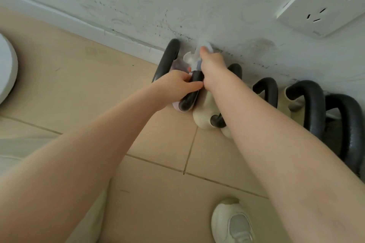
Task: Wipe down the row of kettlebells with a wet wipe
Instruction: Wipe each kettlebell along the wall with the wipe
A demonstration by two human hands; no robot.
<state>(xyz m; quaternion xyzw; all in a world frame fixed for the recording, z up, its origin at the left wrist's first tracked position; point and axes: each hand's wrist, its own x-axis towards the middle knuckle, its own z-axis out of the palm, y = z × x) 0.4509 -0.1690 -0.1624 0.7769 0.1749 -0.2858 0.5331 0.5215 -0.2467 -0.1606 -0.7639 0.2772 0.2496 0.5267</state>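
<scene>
Head view looks down on a floor (162, 193) of tan tiles with thin dark grout lines, meeting a white wall (138, 2) that is scuffed and speckled with dark marks, thickest just above the skirting (59, 15). A white socket plate (324, 4) sits on the wall at upper right. At the left edge a round white object (7, 67) is partly in frame; what it is cannot be told. A pale shoe (233, 223) stands on the tiles at the bottom.

The kettlebells (205, 118) stand in a row along the wall, running from the centre to the right edge, with pale bodies and dark looped handles. The leftmost one has a pinkish body, and its handle (167, 57) arches up against the wall. Further right the handles grow thicker and the bodies are mostly hidden.

The left hand (177, 85) is closed around a dark handle (192, 92) near the left end of the row, fingers wrapped over it. The right hand (212, 63) is closed on a white wipe (203, 44), blurred by motion, held above the bells close to the wall.

No brand, label or legible writing shows on the bells, the socket or the shoe.
</scene>
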